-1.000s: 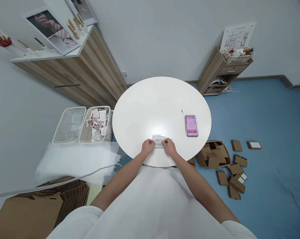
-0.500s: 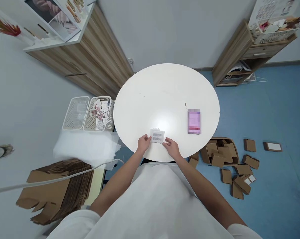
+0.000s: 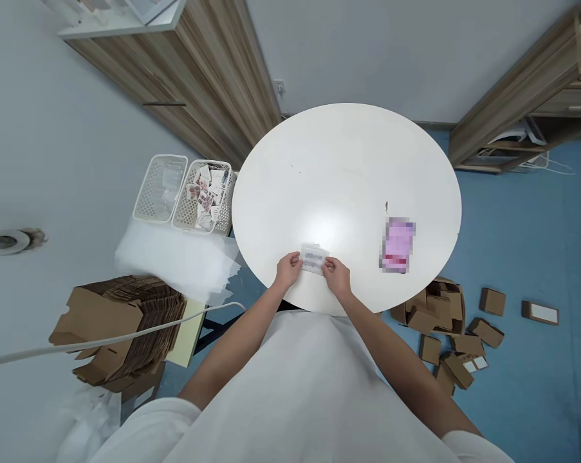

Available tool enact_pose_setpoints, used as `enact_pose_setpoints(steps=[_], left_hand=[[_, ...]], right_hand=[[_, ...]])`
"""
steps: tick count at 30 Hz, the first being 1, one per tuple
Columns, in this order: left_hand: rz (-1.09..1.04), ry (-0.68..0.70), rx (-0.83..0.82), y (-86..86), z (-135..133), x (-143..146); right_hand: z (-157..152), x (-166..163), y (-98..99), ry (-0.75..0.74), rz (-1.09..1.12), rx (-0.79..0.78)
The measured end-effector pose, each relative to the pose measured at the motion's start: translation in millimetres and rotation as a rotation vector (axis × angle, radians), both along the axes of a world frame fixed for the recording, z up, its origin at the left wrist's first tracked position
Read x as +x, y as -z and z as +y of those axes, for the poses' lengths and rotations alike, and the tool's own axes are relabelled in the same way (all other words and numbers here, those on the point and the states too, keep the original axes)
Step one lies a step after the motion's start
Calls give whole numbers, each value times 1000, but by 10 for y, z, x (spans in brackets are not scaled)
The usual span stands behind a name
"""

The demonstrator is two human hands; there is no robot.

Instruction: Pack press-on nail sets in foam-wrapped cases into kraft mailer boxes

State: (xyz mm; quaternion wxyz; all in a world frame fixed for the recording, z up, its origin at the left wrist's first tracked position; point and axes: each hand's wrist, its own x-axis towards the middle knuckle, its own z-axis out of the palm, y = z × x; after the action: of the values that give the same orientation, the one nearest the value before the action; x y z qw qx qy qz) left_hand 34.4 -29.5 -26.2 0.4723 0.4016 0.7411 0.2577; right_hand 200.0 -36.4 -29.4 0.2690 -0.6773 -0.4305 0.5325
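Both the left hand and the right hand have drawn closer together, fingers clamped on opposite ends of the small clear packet at the white table.

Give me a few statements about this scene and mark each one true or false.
1. The left hand and right hand both grip the packet. True.
2. Brown boxes lie on the blue floor. True.
3. The pink card lies on the floor. False: it lies on the table, to the right of the hands.
4. The table is square. False: it is round.
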Motion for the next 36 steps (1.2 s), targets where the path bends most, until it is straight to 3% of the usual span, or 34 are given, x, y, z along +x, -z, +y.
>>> enact_pose_setpoints(steps=[8, 15, 24, 29, 36], left_hand=[[145, 39, 104, -109, 235, -372], [214, 166, 256, -83, 481, -948], [250, 155, 287, -94, 840, -1690], [241, 168, 260, -88, 1005, -1921], [227, 191, 279, -31, 1136, -2021]], right_hand=[[244, -463, -163, -81, -53, 22], [535, -1108, -196, -157, 29, 31], [994, -1896, -250, -169, 141, -1], [1179, -2114, -182, -189, 176, 21], [1378, -2239, -89, -228, 160, 59]])
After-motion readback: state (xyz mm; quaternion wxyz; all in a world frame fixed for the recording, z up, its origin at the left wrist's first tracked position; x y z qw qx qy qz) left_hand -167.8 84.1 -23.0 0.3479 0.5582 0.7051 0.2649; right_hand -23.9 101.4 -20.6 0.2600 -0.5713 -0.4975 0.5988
